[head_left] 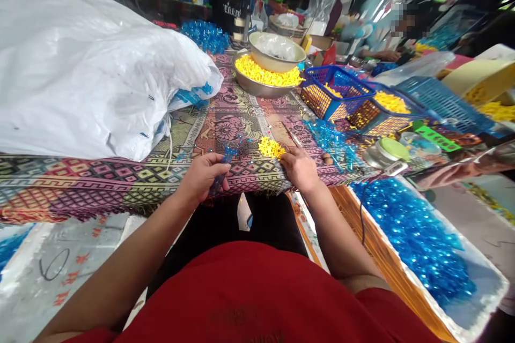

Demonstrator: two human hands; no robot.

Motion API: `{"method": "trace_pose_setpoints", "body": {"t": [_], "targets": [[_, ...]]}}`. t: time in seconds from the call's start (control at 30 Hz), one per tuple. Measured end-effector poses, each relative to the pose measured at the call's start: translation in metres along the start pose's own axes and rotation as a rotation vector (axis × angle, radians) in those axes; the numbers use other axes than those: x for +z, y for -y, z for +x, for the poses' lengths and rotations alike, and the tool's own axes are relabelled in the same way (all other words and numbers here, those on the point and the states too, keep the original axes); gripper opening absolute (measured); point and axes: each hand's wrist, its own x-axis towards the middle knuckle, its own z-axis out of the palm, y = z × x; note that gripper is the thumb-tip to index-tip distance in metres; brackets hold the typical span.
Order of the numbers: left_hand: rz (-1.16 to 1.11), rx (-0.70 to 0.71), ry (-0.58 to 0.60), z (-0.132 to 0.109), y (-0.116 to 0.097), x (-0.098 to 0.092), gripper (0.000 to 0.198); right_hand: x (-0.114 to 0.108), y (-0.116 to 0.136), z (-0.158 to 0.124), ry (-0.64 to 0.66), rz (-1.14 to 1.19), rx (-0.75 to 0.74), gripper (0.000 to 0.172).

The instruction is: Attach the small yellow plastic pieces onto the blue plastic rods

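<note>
Along the near edge of the patterned woven tablecloth (100, 185), the left hand (201, 177) clenches a strand of blue plastic pieces (220, 177). The right hand (300, 169) lies beside a small heap of yellow plastic pieces (270, 147), its grip unclear; a careless brush could knock them into the white tray of blue pieces (414, 241).

Materials, clockwise from 10 o'clock: a smooth, faintly glossy white plastic sack (80, 64); at 12 o'clock, a polished stainless-steel basin (245, 86) holding glossy yellow plastic pieces (261, 71); at 1 o'clock, a smooth blue plastic mesh basket (338, 94); at 4 o'clock, a rough white foam box (475, 273) on a wooden board (374, 233), filled with glossy translucent blue plastic strands (414, 236). Centre: a matt, coarse woven cloth (225, 128) with a frayed edge.
</note>
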Motion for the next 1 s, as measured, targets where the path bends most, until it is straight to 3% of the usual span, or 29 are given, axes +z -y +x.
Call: {"method": "trace_pose_setpoints", "body": {"t": [0.4,0.53,0.63,0.7,0.8,1.0], "targets": [[-0.073,-0.016,-0.011,0.004,0.008,-0.002,0.024,-0.012,0.011,0.013,0.13,0.007,-0.271,0.021],[-0.07,-0.022,-0.01,0.004,0.009,-0.004,0.024,-0.003,0.007,0.019,0.028,0.371,-0.177,0.021],[-0.072,-0.041,0.008,0.003,0.006,-0.005,0.023,0.008,0.002,0.019,-0.04,0.73,-0.009,0.016],[-0.07,-0.059,0.017,0.003,0.004,-0.006,0.022,0.014,-0.001,0.017,-0.036,0.842,0.094,0.016],[-0.065,-0.069,0.018,0.002,0.002,-0.005,0.021,0.014,-0.004,0.014,-0.044,0.77,0.114,0.014],[-0.047,-0.048,0.017,0.003,0.005,-0.005,0.022,0.001,-0.008,0.011,-0.031,0.52,-0.033,0.017]]}}
